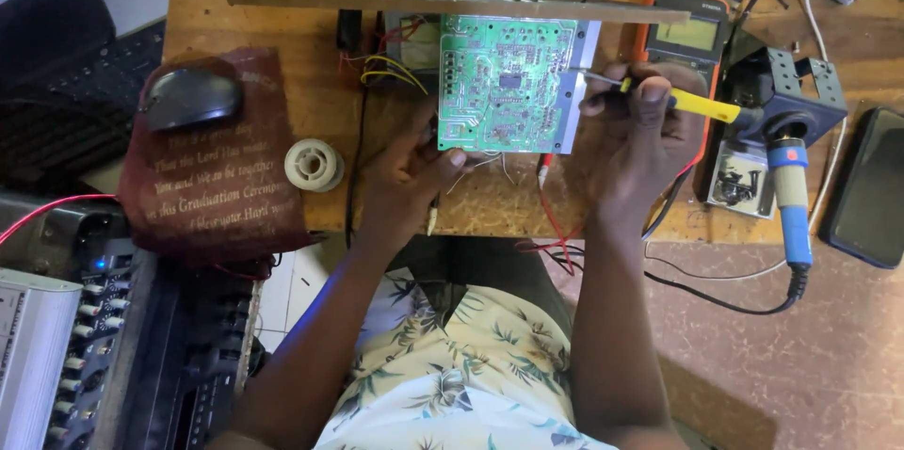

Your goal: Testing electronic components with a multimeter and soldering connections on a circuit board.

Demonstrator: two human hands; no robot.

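A green circuit board (pixel 504 83) lies on a wooden bench, solder side up, over a metal plate. My left hand (pixel 407 172) grips its lower left corner with thumb and fingers. My right hand (pixel 640 125) holds a yellow-handled screwdriver (pixel 692 104), its metal tip touching the board's right edge. Red and yellow wires run from the board's left side and bottom.
A multimeter (pixel 692 31) sits behind my right hand. A blue soldering iron (pixel 789 196) rests in a black stand at the right, beside a dark phone (pixel 866 186). A solder spool (pixel 314 165), a mouse (pixel 191 97) on a maroon cloth, and audio equipment (pixel 85 328) lie left.
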